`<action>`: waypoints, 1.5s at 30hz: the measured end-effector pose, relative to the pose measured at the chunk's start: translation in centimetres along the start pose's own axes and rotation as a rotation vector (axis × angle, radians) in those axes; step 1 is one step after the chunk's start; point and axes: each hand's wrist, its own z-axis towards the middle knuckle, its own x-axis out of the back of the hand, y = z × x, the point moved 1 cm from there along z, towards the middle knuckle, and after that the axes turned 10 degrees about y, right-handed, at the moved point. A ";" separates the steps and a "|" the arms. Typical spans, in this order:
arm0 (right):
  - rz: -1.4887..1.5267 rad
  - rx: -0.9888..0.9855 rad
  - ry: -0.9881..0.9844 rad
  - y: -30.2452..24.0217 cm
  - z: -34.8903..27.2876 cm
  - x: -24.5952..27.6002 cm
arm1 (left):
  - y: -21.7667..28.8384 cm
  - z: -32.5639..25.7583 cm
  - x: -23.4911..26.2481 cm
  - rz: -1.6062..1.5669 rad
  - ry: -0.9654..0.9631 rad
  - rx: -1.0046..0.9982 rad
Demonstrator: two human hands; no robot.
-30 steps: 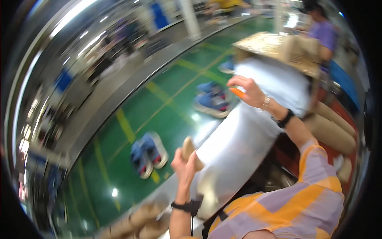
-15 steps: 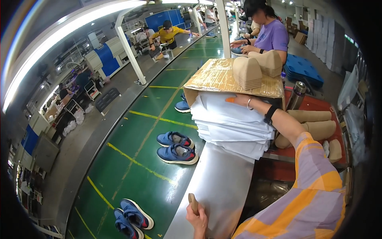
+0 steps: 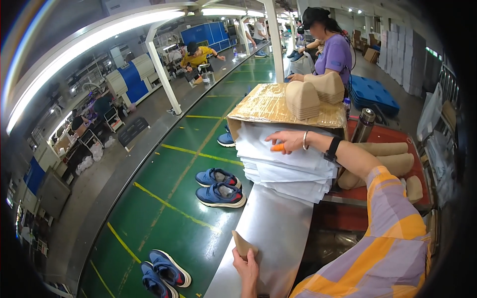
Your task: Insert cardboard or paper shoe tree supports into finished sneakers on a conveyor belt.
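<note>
My left hand (image 3: 246,269) grips a tan moulded paper shoe insert (image 3: 243,244) by its lower end, above a bare metal shelf (image 3: 278,218). My right hand (image 3: 288,141) reaches over a stack of white paper sheets (image 3: 285,171), index finger stretched out and an orange cover on one digit. Whether its fingertips touch the top sheet I cannot tell. The sheets stick out of the open side of a cardboard box (image 3: 258,102) wrapped in clear tape. Nested stacks of similar tan inserts (image 3: 302,102) stand on this box.
Pairs of blue shoes (image 3: 221,193) rest on the green conveyor belt (image 3: 169,184) to my left, another pair (image 3: 166,273) nearer me. A steel flask (image 3: 365,124) and long tan insert stacks (image 3: 392,166) occupy a red surface. A person in purple (image 3: 334,54) works beyond the box.
My right hand has drawn left and slightly down across the paper, its index finger now extended. In my left hand the insert has turned, showing more of its broad face.
</note>
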 end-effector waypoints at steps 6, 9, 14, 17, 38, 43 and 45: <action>-0.403 0.117 0.472 4.4 2.3 1.1 | -1.2 -0.5 -0.9 0.075 -0.037 -0.089; -0.452 0.033 0.630 6.4 3.2 2.0 | -1.5 -0.3 -0.5 0.074 -0.067 -0.094; -0.398 -0.251 0.532 9.3 5.3 2.9 | -1.2 0.0 -0.3 0.012 -0.094 -0.083; -0.390 -0.272 0.545 10.0 5.8 3.4 | -1.5 0.2 -0.1 -0.012 -0.133 -0.059; 0.007 0.847 -0.027 -2.1 -12.4 -26.9 | 3.4 1.3 7.2 -0.393 0.445 0.084; 0.096 0.497 0.058 -3.4 -10.8 -29.7 | 1.2 -1.7 11.0 -0.358 0.538 0.134; -0.036 0.575 0.227 -4.3 -10.5 -31.2 | -0.9 -2.5 11.5 -0.353 0.558 0.138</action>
